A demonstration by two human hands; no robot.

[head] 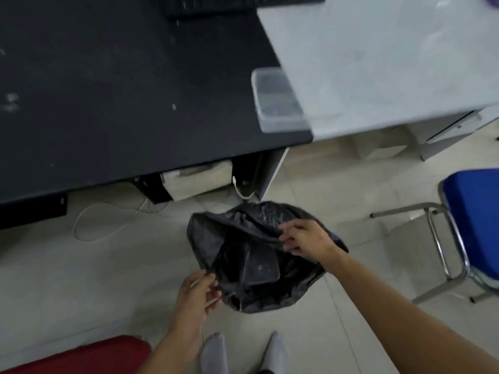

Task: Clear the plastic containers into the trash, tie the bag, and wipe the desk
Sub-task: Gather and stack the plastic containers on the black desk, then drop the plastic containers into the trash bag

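A black trash bag [237, 225] stands on the tiled floor below the desk, its mouth held apart. My left hand [198, 292] pinches the near left rim of the bag. My right hand [305, 237] grips the far right rim. Inside the bag lies a clear plastic container [259, 265], seen dark through the opening. Another clear plastic container [278, 101] with a lid sits on the black desk [108, 90], at its right edge against the white desk [378, 63].
A blue chair [475, 220] with a metal frame stands to the right. A red seat [89, 357] is at the bottom left. White cables [108, 217] lie on the floor under the black desk. My socked feet [243, 352] are just behind the bag.
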